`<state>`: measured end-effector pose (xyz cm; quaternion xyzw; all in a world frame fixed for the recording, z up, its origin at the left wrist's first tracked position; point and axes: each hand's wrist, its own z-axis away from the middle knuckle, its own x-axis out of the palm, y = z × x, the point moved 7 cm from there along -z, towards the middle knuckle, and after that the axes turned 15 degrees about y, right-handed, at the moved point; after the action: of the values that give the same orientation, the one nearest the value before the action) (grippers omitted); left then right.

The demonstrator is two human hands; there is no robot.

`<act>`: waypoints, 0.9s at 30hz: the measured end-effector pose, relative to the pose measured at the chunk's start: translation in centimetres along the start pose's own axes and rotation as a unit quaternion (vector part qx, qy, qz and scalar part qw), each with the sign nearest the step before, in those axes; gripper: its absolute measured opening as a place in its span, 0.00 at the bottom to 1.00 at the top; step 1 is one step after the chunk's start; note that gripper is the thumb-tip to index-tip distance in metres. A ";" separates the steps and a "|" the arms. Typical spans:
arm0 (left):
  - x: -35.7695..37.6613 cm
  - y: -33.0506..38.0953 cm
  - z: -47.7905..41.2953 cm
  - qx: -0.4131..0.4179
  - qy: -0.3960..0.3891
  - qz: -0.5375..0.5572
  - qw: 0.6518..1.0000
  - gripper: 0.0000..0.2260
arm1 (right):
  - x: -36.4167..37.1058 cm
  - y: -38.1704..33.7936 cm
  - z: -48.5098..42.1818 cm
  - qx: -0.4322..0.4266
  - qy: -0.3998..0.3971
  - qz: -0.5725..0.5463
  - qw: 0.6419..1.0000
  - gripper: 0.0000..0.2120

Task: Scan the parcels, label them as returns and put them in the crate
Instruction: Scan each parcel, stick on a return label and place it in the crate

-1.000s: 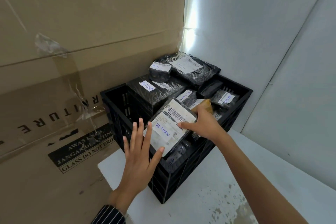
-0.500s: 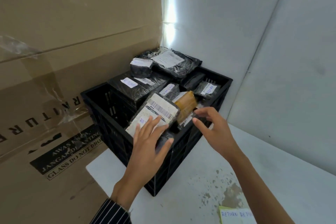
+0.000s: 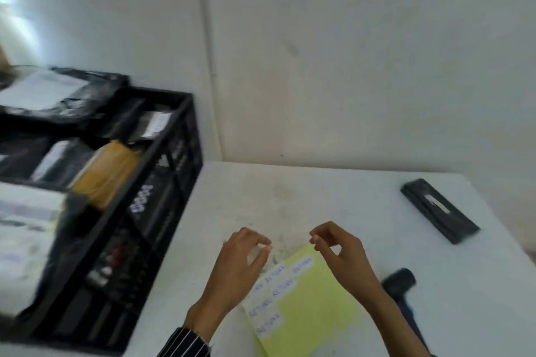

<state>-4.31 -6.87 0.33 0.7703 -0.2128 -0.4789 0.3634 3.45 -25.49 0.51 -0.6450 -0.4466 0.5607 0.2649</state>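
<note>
**Head view.** Your left hand (image 3: pixel 240 266) hovers over the left edge of the label sheet (image 3: pixel 316 310). Its grip is released, with the fingers half-curled and nothing between them. Your right hand (image 3: pixel 343 255) hangs at the sheet's far corner, thumb and forefinger nearly meeting in a ring. Blur hides whether that grip has the corner, so you cannot tell. The yellow-green sheet lies flat on the desk (image 3: pixel 319 197), with blue-lettered labels (image 3: pixel 275 272) down its left side. The crate (image 3: pixel 174 153) stands at the desk's left, filled with parcels (image 3: pixel 72 101). Most are black with white labels, and one is a tan parcel (image 3: pixel 107 174). A black parcel (image 3: pixel 439 210) lies alone at the desk's far right, well apart from both hands. The scanner (image 3: pixel 398 280) lies beside your right forearm, partly hidden by it.
</note>
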 end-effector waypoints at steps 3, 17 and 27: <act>6.6 1.0 -0.7 0.000 -0.078 0.006 0.997 0.03 | -4.6 4.3 -0.4 0.015 0.056 0.053 0.997 0.09; 35.6 9.9 -9.9 -0.022 -0.325 0.020 0.945 0.20 | -22.6 26.9 -8.0 0.292 0.235 0.218 0.901 0.23; 48.5 11.2 -17.7 -0.065 -0.321 -0.020 0.945 0.31 | -24.0 34.2 -8.8 0.417 0.333 0.183 0.826 0.31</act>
<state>33.56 -40.64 -14.49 0.5548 -0.2705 -0.7207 0.3156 22.08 -60.84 -14.57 -0.6906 0.0711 0.4824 0.5341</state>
